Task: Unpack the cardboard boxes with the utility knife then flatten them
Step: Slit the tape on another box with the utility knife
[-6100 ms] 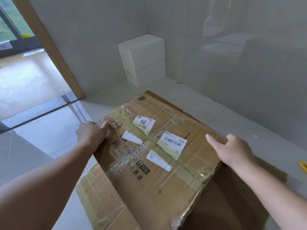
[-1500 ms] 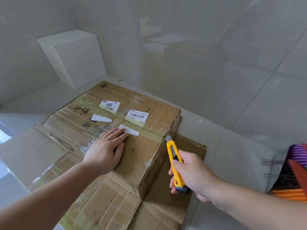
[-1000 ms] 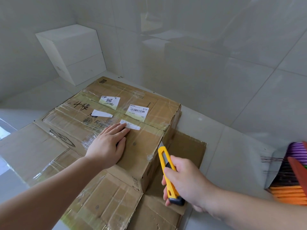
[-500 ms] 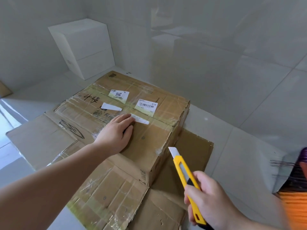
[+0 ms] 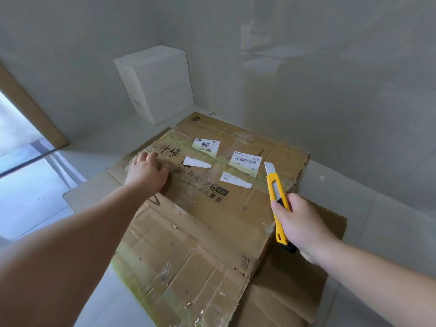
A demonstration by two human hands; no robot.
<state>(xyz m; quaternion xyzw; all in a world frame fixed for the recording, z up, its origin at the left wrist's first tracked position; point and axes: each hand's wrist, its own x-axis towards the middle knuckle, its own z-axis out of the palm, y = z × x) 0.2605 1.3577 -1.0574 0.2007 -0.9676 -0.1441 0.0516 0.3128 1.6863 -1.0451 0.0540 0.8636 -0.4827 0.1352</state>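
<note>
A taped brown cardboard box with white shipping labels lies on the tiled floor, its top facing up. My left hand rests palm-down on its far left edge, near black handwriting. My right hand grips a yellow utility knife with the blade out, pointing away from me above the box's right edge, close to the barcode label. Flattened cardboard spreads out from under the box toward me and to the left.
A white box stands in the corner behind the cardboard. Glossy tiled walls close off the far and right sides. A wooden door frame and a glass threshold lie to the left.
My left hand slid from the middle of the box top to its far left edge. My right hand raised the knife from beside the box to above its right edge. The view turned left.
</note>
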